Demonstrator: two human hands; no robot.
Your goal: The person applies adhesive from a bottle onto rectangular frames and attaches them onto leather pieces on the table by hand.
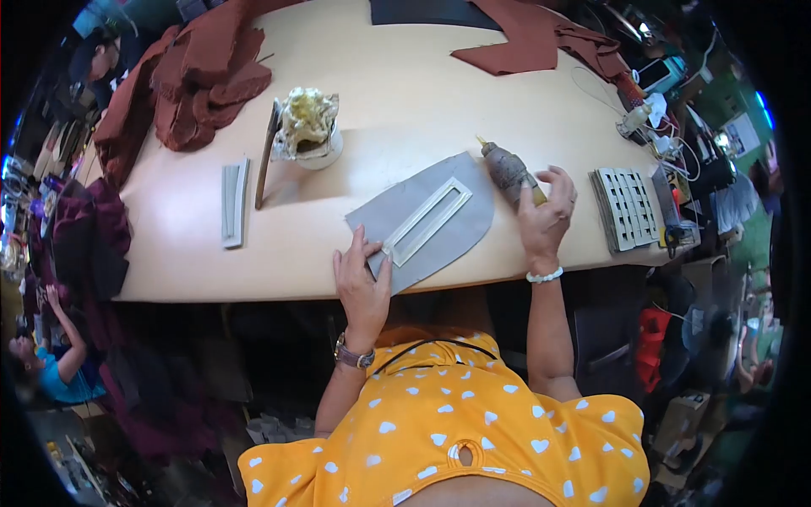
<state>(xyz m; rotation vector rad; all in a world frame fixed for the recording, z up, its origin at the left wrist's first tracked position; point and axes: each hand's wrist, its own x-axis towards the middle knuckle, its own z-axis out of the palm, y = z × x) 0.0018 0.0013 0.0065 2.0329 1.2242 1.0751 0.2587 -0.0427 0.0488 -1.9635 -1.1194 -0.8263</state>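
Observation:
A grey fabric piece (460, 232) with one rounded end lies flat near the table's front edge. On it, set at a slant, is a pale rectangular frame (429, 221) with a long slot. My left hand (363, 283) rests at the lower left corner of both, fingers apart and pressing on them. My right hand (546, 215) is closed round a glue bottle (507, 171) with a brownish, crusted body. The bottle's narrow tip points up and left, just beyond the fabric's right edge.
A white tub (321, 152) with crusted glue stands behind, a brown stick (267, 160) leaning on it. Pale strips (234, 204) lie left; slotted grey pieces (625, 209) sit right. Rust-coloured fabric (194, 80) is heaped back left, more cut pieces (528, 42) at the back. Other people sit nearby.

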